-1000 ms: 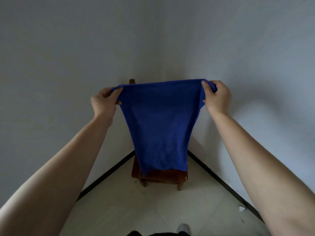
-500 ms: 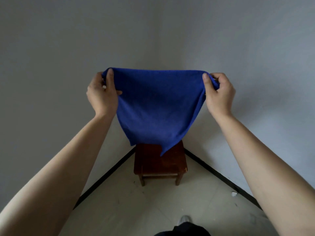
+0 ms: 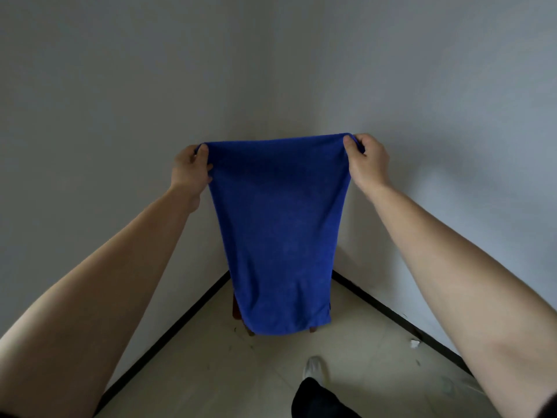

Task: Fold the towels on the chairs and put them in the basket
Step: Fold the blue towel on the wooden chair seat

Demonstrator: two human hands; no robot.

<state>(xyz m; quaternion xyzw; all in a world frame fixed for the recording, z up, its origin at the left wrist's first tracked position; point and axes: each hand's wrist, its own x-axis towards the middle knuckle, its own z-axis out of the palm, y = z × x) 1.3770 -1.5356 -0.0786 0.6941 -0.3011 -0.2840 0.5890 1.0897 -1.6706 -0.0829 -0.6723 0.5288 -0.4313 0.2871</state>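
Note:
A blue towel hangs flat in front of me, stretched by its two top corners. My left hand pinches the top left corner and my right hand pinches the top right corner, both arms held out at chest height. The towel's lower edge hangs free just above the floor line. Behind it stands a dark wooden chair in the room's corner, almost wholly hidden; only a sliver of its seat and legs shows. No basket is in view.
Two grey walls meet in the corner behind the chair, with black skirting along the pale tiled floor. My white shoe and dark trouser leg are at the bottom. A small white scrap lies by the right wall.
Half a second ago the towel was flicked up and bunched, showing the chair seat. It has dropped and now hangs full length, covering the chair. Both hands kept their grip.

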